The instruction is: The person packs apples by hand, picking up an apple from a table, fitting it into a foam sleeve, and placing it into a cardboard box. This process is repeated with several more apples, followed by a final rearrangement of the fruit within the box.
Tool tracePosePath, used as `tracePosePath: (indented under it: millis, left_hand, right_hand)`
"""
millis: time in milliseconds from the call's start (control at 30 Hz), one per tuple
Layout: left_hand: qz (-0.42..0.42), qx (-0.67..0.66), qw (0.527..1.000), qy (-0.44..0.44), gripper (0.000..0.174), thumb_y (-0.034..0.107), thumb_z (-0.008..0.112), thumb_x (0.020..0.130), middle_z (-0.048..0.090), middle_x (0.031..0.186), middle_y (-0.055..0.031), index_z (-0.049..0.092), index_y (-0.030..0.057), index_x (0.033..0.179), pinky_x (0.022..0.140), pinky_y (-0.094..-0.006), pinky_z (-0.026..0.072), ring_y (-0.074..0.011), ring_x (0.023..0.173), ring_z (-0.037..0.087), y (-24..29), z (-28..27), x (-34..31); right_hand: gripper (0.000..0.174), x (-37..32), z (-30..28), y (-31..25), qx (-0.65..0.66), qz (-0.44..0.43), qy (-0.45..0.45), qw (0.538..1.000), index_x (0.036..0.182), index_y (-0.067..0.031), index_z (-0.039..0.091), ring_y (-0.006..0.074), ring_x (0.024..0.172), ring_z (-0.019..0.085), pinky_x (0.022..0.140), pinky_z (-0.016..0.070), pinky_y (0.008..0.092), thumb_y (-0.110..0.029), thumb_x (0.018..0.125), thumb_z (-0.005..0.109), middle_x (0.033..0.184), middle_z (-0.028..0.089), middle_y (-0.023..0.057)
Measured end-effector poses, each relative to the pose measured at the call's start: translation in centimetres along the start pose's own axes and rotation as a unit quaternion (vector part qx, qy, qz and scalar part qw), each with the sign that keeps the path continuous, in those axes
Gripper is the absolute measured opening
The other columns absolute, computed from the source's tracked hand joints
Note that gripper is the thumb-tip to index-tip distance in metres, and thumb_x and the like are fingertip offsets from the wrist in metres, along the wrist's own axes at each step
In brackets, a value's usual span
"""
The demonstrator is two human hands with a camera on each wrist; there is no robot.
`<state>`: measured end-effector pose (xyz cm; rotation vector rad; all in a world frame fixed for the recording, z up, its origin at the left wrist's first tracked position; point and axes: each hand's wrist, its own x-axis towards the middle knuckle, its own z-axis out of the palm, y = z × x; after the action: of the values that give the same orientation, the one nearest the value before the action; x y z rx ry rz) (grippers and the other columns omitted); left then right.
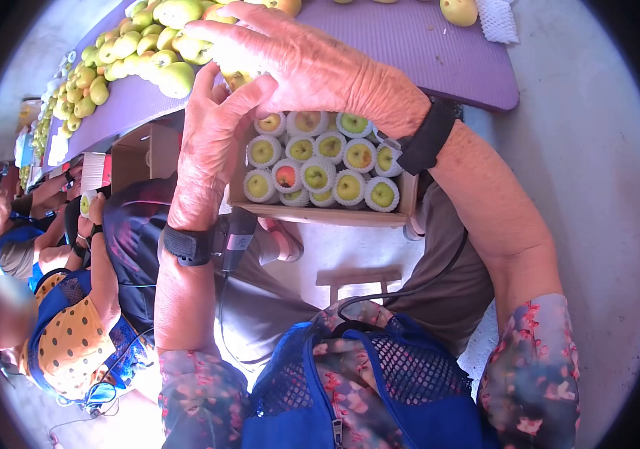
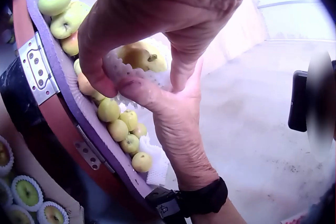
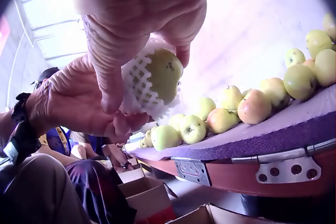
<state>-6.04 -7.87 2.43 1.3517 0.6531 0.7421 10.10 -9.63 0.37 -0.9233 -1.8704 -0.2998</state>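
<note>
Both hands hold one yellow-green apple [image 1: 236, 78] in a white foam net, above the near edge of the purple-topped table [image 1: 439, 67]. In the left wrist view, the left hand [image 2: 157, 8] curls over the netted apple [image 2: 147, 58] from above, its stem showing. There the right hand [image 2: 178, 124] has its thumb against the net. The right wrist view has the right hand [image 3: 142, 19] gripping the apple [image 3: 165, 77] from the top, and the left hand [image 3: 79, 98] supporting it from the side and below. The net covers part of the apple's skin.
An open cardboard box [image 1: 320, 217] of netted apples stands below the hands, by the person's knees. Loose apples [image 1: 174, 78] pile along the table, with empty foam nets [image 1: 498, 21] at its far right. Another person [image 1: 73, 329] sits at the left beside an empty box [image 1: 131, 153].
</note>
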Motion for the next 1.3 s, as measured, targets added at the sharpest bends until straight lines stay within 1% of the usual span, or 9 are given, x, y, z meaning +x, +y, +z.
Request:
tracePosePath:
  millis: [67, 233, 367, 467, 733, 933, 1100, 1267, 1300]
  left_hand:
    - [-0.006, 0.011, 1.000, 0.018, 0.060, 0.020, 0.074, 0.083, 0.058, 0.116, -0.0108, 0.043, -0.0009, 0.130, 0.090, -0.0327, 0.0481, -0.0198, 0.102, 0.060, 0.2, -0.1, 0.1]
    - [-0.030, 0.054, 0.998, -0.016, 0.054, 0.024, 0.074, 0.082, 0.059, 0.108, -0.0060, 0.048, 0.0027, 0.125, 0.077, -0.0280, 0.0477, -0.0141, 0.091, 0.058, 0.5, -0.5, -0.1]
    - [-0.042, 0.087, 0.995, -0.029, 0.054, 0.027, 0.074, 0.083, 0.059, 0.107, -0.0040, 0.049, 0.0045, 0.125, 0.072, -0.0263, 0.0473, -0.0115, 0.090, 0.058, 0.4, -0.6, -0.2]
    - [-0.028, 0.130, 0.990, -0.041, 0.072, 0.035, 0.078, 0.077, 0.059, 0.109, -0.0107, 0.046, -0.0004, 0.130, 0.073, -0.0264, 0.0492, -0.0159, 0.095, 0.060, 0.0, -1.1, 0.2]
    - [-0.055, 0.164, 0.984, -0.045, 0.081, 0.038, 0.078, 0.073, 0.058, 0.109, -0.0111, 0.040, 0.0002, 0.134, 0.070, -0.0282, 0.0495, -0.0178, 0.094, 0.059, -1.4, -1.9, 1.0]
    - [-0.083, 0.210, 0.974, -0.033, 0.088, 0.034, 0.077, 0.067, 0.056, 0.111, -0.0126, 0.038, -0.0007, 0.137, 0.072, -0.0303, 0.0505, -0.0204, 0.096, 0.059, -1.9, -2.2, 1.6]
    - [-0.055, 0.207, 0.975, -0.062, 0.081, 0.031, 0.079, 0.067, 0.059, 0.109, -0.0122, 0.044, -0.0006, 0.132, 0.075, -0.0318, 0.0511, -0.0199, 0.098, 0.060, -0.4, -1.5, 2.1]
    - [-0.074, 0.358, 0.928, -0.071, 0.065, 0.020, 0.077, 0.072, 0.063, 0.103, -0.0090, 0.049, -0.0007, 0.126, 0.080, -0.0294, 0.0479, -0.0153, 0.092, 0.060, -0.4, -2.7, 1.4]
    - [-0.078, 0.358, 0.927, -0.085, 0.066, 0.018, 0.078, 0.071, 0.064, 0.104, -0.0108, 0.049, -0.0017, 0.127, 0.082, -0.0304, 0.0485, -0.0171, 0.093, 0.061, -1.6, -4.1, 1.4]
  right_hand:
    - [0.096, 0.1, -0.2, 0.0, 0.000, 0.008, -0.019, 1.000, 0.149, -0.0205, 0.031, 0.0294, 0.112, 0.052, 0.099, 0.0478, 0.0387, -0.013, 0.067, 0.079, 0.120, 0.047, 0.0128]
    - [0.093, -0.4, -0.6, -0.5, -0.002, 0.040, -0.098, 0.994, 0.149, -0.0197, 0.031, 0.0286, 0.115, 0.052, 0.102, 0.0464, 0.0370, -0.009, 0.069, 0.077, 0.125, 0.047, 0.0136]
    - [0.091, -1.2, -0.2, -0.1, -0.015, 0.021, -0.080, 0.996, 0.149, -0.0184, 0.031, 0.0277, 0.116, 0.052, 0.102, 0.0459, 0.0357, -0.008, 0.071, 0.076, 0.124, 0.047, 0.0143]
    - [0.090, -1.8, 0.4, -0.1, -0.056, 0.028, -0.068, 0.996, 0.149, -0.0191, 0.031, 0.0272, 0.116, 0.053, 0.100, 0.0479, 0.0349, -0.011, 0.071, 0.077, 0.123, 0.048, 0.0140]
    - [0.093, -2.5, 0.6, -1.1, -0.048, 0.069, -0.096, 0.992, 0.148, -0.0201, 0.034, 0.0277, 0.099, 0.061, 0.087, 0.0538, 0.0367, -0.019, 0.067, 0.081, 0.113, 0.049, 0.0128]
    - [0.090, -3.0, 0.9, -1.3, -0.070, 0.074, -0.098, 0.990, 0.145, -0.0180, 0.039, 0.0308, 0.098, 0.060, 0.085, 0.0536, 0.0387, -0.018, 0.066, 0.082, 0.113, 0.048, 0.0148]
    - [0.094, -1.7, -0.6, -0.5, 0.000, 0.094, -0.104, 0.990, 0.146, -0.0161, 0.036, 0.0343, 0.111, 0.053, 0.096, 0.0478, 0.0406, -0.021, 0.065, 0.084, 0.123, 0.047, 0.0175]
    - [0.083, -0.5, -3.5, -0.5, 0.036, 0.069, -0.060, 0.995, 0.145, -0.0153, 0.039, 0.0367, 0.126, 0.046, 0.108, 0.0397, 0.0424, -0.027, 0.074, 0.079, 0.136, 0.045, 0.0195]
    - [0.078, -0.7, -3.4, -0.2, -0.042, 0.032, -0.009, 0.999, 0.139, -0.0096, 0.042, 0.0303, 0.110, 0.056, 0.094, 0.0498, 0.0380, -0.027, 0.072, 0.079, 0.115, 0.053, 0.0150]
